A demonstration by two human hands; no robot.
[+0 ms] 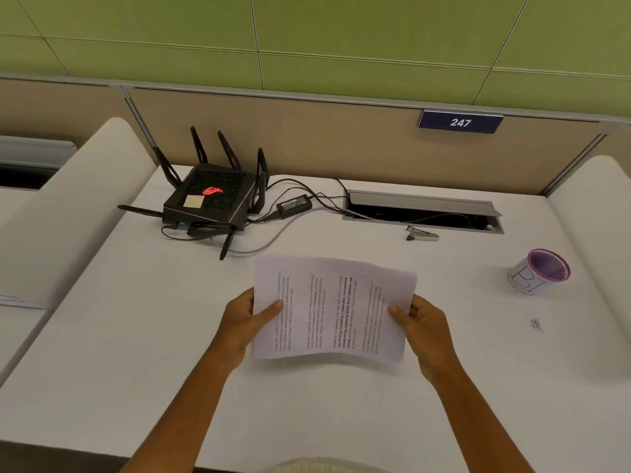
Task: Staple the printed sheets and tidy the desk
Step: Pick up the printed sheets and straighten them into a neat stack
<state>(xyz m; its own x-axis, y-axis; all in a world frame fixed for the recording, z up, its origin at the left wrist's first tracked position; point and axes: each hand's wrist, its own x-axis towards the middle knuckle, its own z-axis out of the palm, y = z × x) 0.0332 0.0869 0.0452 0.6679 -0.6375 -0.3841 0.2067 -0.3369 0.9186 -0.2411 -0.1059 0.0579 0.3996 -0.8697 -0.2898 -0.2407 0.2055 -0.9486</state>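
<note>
The printed sheets [333, 310] are held a little above the white desk [136, 353], turned sideways so the text lines run up and down. My left hand [246, 319] grips their left edge with the thumb on top. My right hand [421, 324] grips the right edge the same way. The sheets bow slightly between the two hands. A small metal stapler [421, 233] lies on the desk beyond the sheets, to the right, just in front of the cable slot.
A black router [213, 199] with several antennas sits at the back left, its power brick [293, 204] and cables trailing to an open cable slot [423, 213]. A purple-rimmed paper cup [539, 271] stands at the right. White dividers flank the desk.
</note>
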